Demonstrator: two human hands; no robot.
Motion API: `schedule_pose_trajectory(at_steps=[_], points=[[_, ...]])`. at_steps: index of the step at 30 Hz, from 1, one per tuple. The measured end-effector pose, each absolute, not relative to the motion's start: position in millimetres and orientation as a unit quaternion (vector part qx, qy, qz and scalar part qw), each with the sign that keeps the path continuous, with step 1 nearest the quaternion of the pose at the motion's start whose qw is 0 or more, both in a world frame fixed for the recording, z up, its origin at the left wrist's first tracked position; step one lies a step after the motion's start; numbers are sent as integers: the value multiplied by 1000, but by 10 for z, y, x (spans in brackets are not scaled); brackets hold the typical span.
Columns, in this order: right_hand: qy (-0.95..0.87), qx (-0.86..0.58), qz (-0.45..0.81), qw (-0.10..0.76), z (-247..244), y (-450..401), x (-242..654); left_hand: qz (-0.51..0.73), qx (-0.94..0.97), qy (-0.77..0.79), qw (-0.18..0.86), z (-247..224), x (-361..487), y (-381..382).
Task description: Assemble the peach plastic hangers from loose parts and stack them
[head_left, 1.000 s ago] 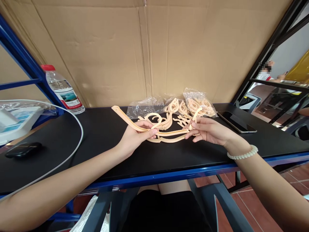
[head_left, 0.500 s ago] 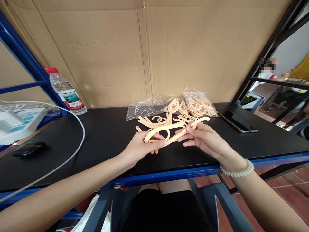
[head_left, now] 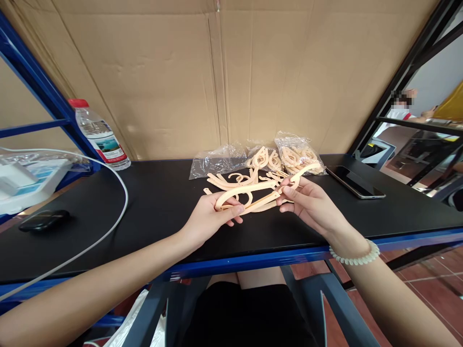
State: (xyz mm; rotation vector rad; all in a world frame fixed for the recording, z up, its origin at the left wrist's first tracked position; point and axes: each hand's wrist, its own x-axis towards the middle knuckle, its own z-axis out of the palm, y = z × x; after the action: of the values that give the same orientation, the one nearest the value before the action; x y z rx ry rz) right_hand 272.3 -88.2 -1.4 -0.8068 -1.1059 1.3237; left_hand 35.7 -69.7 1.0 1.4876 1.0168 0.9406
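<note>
My left hand (head_left: 211,214) is closed around the curved end of a peach plastic folding hanger (head_left: 246,189). Its two arms spread toward the right, one above the other. Between thumb and fingers, my right hand (head_left: 307,200) pinches a slim curved hanger piece (head_left: 307,169) of the same colour, which slants up to the right. The lower end of that piece meets the tip of the hanger's lower arm; whether they are joined I cannot tell. Behind my hands lies a loose pile of hanger parts (head_left: 231,182), partly hidden by what I hold.
Clear bags of hanger parts (head_left: 298,154) and a crumpled plastic bag (head_left: 213,161) lie at the back against cardboard (head_left: 162,82). A phone (head_left: 356,182) is at right. A water bottle (head_left: 103,137), black mouse (head_left: 43,220) and white cable (head_left: 121,212) are at left. Someone is beyond the rack.
My right hand has shifted slightly right, and its piece now tilts more steeply upward. The tip of the hanger's lower arm now shows beside my right fingers. My left hand keeps its hold.
</note>
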Motion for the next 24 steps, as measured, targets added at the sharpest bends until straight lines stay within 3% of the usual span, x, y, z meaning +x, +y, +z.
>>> schedule_pose_trajectory(at_steps=[8, 24], points=[[-530, -343, 537, 560, -23, -890, 2665, 415, 583, 454, 531, 56, 388, -740], [-459, -417, 434, 653, -62, -1114, 2778, 497, 342, 331, 726, 34, 644, -1090]])
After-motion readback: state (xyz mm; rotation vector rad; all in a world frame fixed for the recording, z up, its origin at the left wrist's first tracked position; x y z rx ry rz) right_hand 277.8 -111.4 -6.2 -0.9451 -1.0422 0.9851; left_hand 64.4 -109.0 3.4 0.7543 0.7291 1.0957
